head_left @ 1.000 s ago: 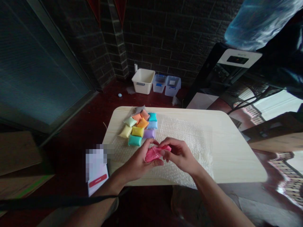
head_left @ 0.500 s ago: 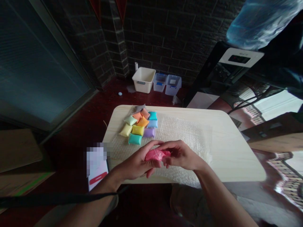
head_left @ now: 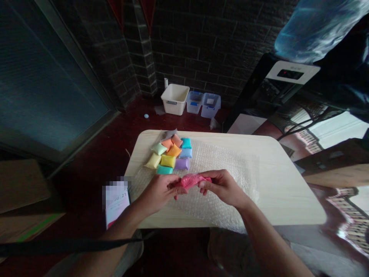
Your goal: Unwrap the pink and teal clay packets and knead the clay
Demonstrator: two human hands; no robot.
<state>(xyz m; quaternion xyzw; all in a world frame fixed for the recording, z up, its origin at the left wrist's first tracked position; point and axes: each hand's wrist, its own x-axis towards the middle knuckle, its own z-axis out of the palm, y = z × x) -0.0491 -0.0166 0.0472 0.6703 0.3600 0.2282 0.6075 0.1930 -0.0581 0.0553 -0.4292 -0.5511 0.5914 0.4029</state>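
Between my two hands is a small red-pink packet [head_left: 190,180] in clear, shiny wrapping; its contents look soft, like modelling clay. My left hand [head_left: 165,189] pinches the packet's left end between thumb and fingers. At its right end, my right hand [head_left: 219,185] grips it the same way. Both hands hover over a sheet of bubble wrap [head_left: 227,196] spread on the pale wooden table [head_left: 276,177]. Just beyond my left hand lies a cluster of similar packets in several colours, among them a teal packet [head_left: 164,169], a yellow packet [head_left: 168,160] and a purple packet [head_left: 182,164].
On the floor by the brick wall stand a cream bin [head_left: 175,100] and two clear plastic boxes [head_left: 210,105]. A water dispenser [head_left: 291,72] rises at the back right. Cardboard boxes [head_left: 25,188] are at the left, near a lit screen [head_left: 117,204] beside the table.
My left hand has shifted left and up, from cupping the red-pink packet to pinching its left end. The packet has risen slightly and is now stretched lengthwise between both hands.
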